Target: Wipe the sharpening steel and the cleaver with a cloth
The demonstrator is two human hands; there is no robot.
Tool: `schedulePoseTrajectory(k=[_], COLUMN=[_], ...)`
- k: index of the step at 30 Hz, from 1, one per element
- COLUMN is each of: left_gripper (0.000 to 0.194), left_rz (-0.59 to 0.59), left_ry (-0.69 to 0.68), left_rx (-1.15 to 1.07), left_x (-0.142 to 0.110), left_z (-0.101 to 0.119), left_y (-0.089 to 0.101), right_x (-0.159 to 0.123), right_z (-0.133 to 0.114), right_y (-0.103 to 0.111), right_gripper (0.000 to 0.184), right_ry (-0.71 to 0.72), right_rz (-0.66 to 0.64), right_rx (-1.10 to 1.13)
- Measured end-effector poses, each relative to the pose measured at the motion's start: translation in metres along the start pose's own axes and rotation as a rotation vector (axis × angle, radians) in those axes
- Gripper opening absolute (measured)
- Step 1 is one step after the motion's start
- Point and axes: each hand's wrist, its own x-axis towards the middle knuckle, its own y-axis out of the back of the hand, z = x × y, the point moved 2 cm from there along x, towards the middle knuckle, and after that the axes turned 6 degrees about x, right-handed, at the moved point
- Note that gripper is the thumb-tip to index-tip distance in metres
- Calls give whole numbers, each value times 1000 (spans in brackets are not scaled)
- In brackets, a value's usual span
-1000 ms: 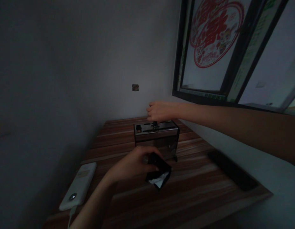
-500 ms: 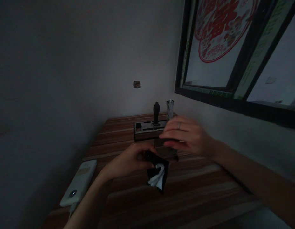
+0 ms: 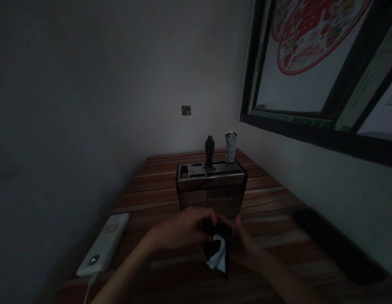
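Note:
My left hand (image 3: 185,228) is closed on a small black packet-like thing (image 3: 226,232) with a crumpled white piece, like tissue or cloth, (image 3: 219,255) showing from it. My right hand (image 3: 246,245) grips the same black thing from the right, its thumb raised and its other fingers partly hidden behind it. Just beyond both hands stands a dark box (image 3: 196,196) with a see-through front and a slotted grey top. A black bulb-shaped handle (image 3: 209,150) rises from that top.
A white power bank (image 3: 104,245) with a lit display and a cable lies at the left. Behind the box stands a silvery cylinder (image 3: 230,147). A long flat black object (image 3: 335,245) lies by the right wall, below a dark-framed window (image 3: 294,122). The wooden table (image 3: 161,169) meets walls.
My right hand has come down from in front of the box onto the black packet-like thing. My left hand and that thing moved slightly right and nearer. The view shifted, showing more of the box.

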Motion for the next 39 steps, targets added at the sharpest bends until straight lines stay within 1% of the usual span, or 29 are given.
schedulePoseTrajectory(k=[2,4,6,9,11,13,16,18,21,24,28,29,31,34,36,37,39], left_gripper=[16,17,19,20,21,18,16,17,15,14,14,15,18,18,21,23,27], left_rz=[-14,-22,-34,-26,-7,28,79,115,151,197,304,311,335,315,254,195,45], left_ry=[15,27,19,10,47,106,179,189,143,58,-72,-109,-175,-279,-294,-274,-185], left_rx=[55,93,135,208,232,242,241,241,277,368,511,552,672,965,1192,1286,1381], left_x=[3,4,3,-4,-11,-18,-27,-29,-27,-19,2,10,31,71,97,109,129], left_z=[-6,-11,-12,-10,-7,-2,6,15,32,58,104,116,136,156,162,162,160], left_y=[-3,-3,-2,6,13,19,23,23,22,31,58,64,74,79,75,73,67], right_x=[-3,-5,-4,-1,1,3,3,4,6,8,9,9,9,9,8,8,8], right_z=[2,5,8,9,10,11,12,12,13,14,14,14,14,14,13,13,13], right_y=[8,15,20,20,19,19,22,24,28,31,34,34,35,35,35,34,35], right_gripper=[59,57,51,41,39,38,40,43,46,46,44,44,44,43,41,41,41], right_ry=[-55,-98,-104,-76,-73,-74,-60,-44,-15,7,43,44,40,32,32,30,22], right_rz=[15,67,171,328,363,368,387,406,435,434,420,419,417,426,427,423,427], right_rx=[-9,-49,-70,-81,-96,-117,-148,-179,-236,-278,-367,-381,-400,-481,-560,-593,-645])
